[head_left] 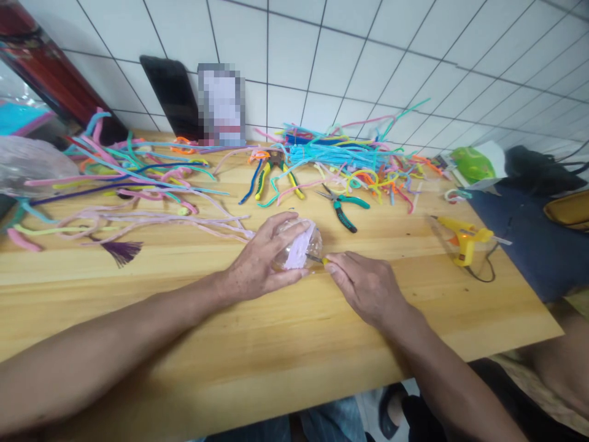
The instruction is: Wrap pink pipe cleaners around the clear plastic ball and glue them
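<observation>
Both forearms (138, 337) are bare, and the legwear (334, 423) is blue and denim-like.

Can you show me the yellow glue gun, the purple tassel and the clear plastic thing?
Yellow glue gun (466, 236), head view: on its body.
Purple tassel (121, 250), head view: on its strands.
Clear plastic thing (313, 238), head view: on its see-through right side.

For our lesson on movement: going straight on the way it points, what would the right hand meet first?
Probably the clear rounded piece held by the left hand; the thin tool in the right hand overlaps its edge, though depth is unclear.
</observation>
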Tool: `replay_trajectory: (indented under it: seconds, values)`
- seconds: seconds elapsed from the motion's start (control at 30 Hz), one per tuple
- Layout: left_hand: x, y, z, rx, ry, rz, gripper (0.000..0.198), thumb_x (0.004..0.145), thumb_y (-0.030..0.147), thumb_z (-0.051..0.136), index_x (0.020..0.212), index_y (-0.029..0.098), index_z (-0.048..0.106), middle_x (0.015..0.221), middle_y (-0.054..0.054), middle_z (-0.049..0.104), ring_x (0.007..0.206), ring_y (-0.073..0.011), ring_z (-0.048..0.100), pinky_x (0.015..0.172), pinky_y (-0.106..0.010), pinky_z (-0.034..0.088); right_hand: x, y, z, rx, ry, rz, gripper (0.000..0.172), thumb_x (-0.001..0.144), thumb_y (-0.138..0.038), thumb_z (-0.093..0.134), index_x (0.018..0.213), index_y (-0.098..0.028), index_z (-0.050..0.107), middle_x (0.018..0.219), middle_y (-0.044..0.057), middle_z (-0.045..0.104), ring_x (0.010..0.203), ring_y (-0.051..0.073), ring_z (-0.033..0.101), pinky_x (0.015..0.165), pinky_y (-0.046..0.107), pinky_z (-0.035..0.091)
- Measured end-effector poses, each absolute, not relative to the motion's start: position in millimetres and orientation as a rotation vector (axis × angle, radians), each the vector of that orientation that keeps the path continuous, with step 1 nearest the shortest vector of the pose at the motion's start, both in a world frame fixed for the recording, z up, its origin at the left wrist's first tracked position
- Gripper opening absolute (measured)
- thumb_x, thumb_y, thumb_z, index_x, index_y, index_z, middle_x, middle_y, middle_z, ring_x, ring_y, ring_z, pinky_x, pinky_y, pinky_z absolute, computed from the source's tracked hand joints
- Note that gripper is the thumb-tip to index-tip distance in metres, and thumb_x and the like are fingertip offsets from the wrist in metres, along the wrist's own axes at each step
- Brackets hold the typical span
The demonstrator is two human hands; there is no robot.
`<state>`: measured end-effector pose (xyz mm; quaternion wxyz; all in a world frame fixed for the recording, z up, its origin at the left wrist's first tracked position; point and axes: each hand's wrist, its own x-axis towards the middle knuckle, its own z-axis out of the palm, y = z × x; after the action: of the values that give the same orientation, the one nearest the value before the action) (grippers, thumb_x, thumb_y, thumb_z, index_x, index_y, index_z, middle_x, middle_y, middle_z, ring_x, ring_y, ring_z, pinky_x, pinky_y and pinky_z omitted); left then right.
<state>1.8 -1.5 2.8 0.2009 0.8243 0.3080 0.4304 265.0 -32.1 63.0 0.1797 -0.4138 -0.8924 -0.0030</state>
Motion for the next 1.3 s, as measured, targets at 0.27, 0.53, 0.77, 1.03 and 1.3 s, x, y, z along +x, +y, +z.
replay_trajectory:
  seconds: [0.27, 0.53, 0.77, 1.03, 1.3]
  values:
    - [0.9, -2.4, 3.7, 2.309, 0.854, 1.184, 0.083, 0.098, 0.034, 0.080, 0.168, 0.035, 0.037, 0.166, -0.019, 0.040, 0.159, -0.0366, 0.045, 0.125, -0.058, 0.050, 265.3, -31.1, 62.0, -1.168, -2.520, 0.074, 0.036, 0.117, -0.030, 0.044, 0.116, -0.018, 0.077, 0.098, 0.009, 0.086, 0.085, 0.020, 0.082, 0.073, 0.030, 0.057]
    - [1.4, -1.7, 3.4, 2.324, 0.850, 1.183, 0.081, 0.098, 0.034, 0.078, 0.167, 0.035, 0.037, 0.165, -0.019, 0.042, 0.157, -0.0371, 0.046, 0.124, -0.060, 0.050, 267.3, -29.3, 60.0, -1.164, -2.520, 0.073, 0.033, 0.115, -0.029, 0.046, 0.120, -0.020, 0.078, 0.099, 0.008, 0.086, 0.086, 0.020, 0.081, 0.074, 0.030, 0.057]
    - [1.9, -1.5, 4.5, 2.313, 0.853, 1.195, 0.079, 0.098, 0.032, 0.078, 0.166, 0.033, 0.038, 0.163, -0.020, 0.043, 0.156, -0.0369, 0.047, 0.125, -0.060, 0.048, 267.9, -29.2, 60.3, -1.152, -2.507, 0.030, 0.035, 0.116, -0.030, 0.044, 0.119, -0.017, 0.077, 0.096, 0.008, 0.085, 0.084, 0.021, 0.081, 0.072, 0.031, 0.057]
    - [1.0, -1.5, 4.0, 2.333, 0.872, 1.179, 0.080, 0.098, 0.033, 0.078, 0.166, 0.034, 0.037, 0.164, -0.019, 0.043, 0.156, -0.0366, 0.047, 0.124, -0.060, 0.049, 268.3, -29.1, 58.7, -1.165, -2.514, 0.067, 0.033, 0.115, -0.027, 0.045, 0.122, -0.018, 0.077, 0.101, 0.009, 0.086, 0.088, 0.021, 0.081, 0.076, 0.031, 0.059]
    - [2.4, -1.4, 3.7, 2.310, 0.859, 1.192, 0.078, 0.099, 0.034, 0.078, 0.166, 0.034, 0.038, 0.163, -0.019, 0.043, 0.156, -0.0360, 0.046, 0.125, -0.059, 0.048, 265.4, -29.7, 58.0, -1.171, -2.512, 0.037, 0.036, 0.117, -0.030, 0.042, 0.118, -0.018, 0.077, 0.098, 0.009, 0.086, 0.085, 0.020, 0.081, 0.073, 0.031, 0.058]
